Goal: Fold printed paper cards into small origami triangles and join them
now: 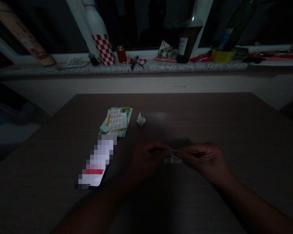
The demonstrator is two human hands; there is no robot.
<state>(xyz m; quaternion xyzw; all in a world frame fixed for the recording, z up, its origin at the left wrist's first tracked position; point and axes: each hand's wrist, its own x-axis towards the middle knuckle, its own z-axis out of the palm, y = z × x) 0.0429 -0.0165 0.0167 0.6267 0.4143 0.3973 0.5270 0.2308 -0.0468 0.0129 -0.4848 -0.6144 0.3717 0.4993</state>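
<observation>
Between my two hands, just above the table, is a small folded piece of printed paper (172, 159). My left hand (148, 157) pinches its left side between thumb and fingers. On the right side my right hand (205, 159) pinches it the same way, and the fingertips hide much of the paper. A small folded paper shape (141, 119) stands on the table beyond my left hand. Left of it lies a loose stack of printed paper slips (117, 120). Close to that stack, a lit phone (95, 165) lies with its screen up, partly blurred out.
The brown wooden table (197, 113) meets a wall under a granite windowsill (146, 66). Along the sill stand a red-checked bottle (104, 45), a small red jar (121, 54), a dark cup (185, 45), a green bottle (238, 22) and a pink pen (165, 59). The light is dim.
</observation>
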